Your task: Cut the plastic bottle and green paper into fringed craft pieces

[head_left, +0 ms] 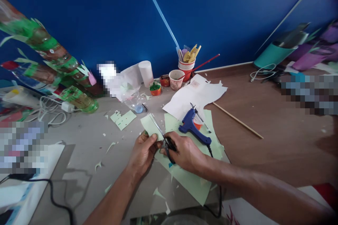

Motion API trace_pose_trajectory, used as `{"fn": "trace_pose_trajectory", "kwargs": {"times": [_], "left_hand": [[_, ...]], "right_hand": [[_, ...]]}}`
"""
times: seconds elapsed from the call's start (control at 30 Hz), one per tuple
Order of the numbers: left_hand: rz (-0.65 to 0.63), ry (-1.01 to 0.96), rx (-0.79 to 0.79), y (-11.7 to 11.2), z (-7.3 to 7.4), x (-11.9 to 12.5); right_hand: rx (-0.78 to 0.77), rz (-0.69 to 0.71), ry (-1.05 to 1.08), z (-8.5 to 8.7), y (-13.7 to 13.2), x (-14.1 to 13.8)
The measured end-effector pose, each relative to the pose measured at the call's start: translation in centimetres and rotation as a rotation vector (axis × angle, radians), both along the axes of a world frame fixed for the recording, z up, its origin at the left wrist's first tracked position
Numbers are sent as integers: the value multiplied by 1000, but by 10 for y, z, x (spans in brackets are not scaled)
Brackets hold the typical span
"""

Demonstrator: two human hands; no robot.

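Observation:
My left hand (pixel 144 151) pinches a small piece of pale green paper (pixel 149 126) by its near edge. My right hand (pixel 185 151) grips black-handled scissors (pixel 161 135), whose blades lie against that piece. Under both hands lies a larger pale green sheet (pixel 190 179). A blue glue gun (pixel 192 128) rests on the sheet just beyond my right hand, its black cord trailing toward me.
White paper (pixel 196 95) lies behind the glue gun, a thin wooden stick (pixel 237 120) to its right. Cups with brushes and sticks (pixel 186 65), small paint pots (pixel 155 88) and a paper roll (pixel 146 73) stand by the blue wall. Painted bottles (pixel 52 59) and cables are left. Paper scraps litter the surface.

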State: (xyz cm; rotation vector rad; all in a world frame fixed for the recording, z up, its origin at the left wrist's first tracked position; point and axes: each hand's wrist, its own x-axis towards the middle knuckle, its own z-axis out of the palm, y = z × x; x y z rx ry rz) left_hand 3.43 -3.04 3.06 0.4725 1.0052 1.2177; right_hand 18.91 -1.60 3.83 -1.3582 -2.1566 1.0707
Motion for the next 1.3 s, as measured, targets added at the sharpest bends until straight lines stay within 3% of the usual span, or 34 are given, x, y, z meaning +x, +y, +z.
{"fn": "trace_pose_trajectory", "kwargs": {"times": [0.37,0.83,1.3], "left_hand": [[7,-26,29,1,-1,0],[233,19,39,6,-1,-1],[168,63,18,4,4,3]], "right_hand": [[-3,3,-44,0,2,0],[5,-1,-29,1,2,-1],[-22,-33,20,5,-1,-1]]}}
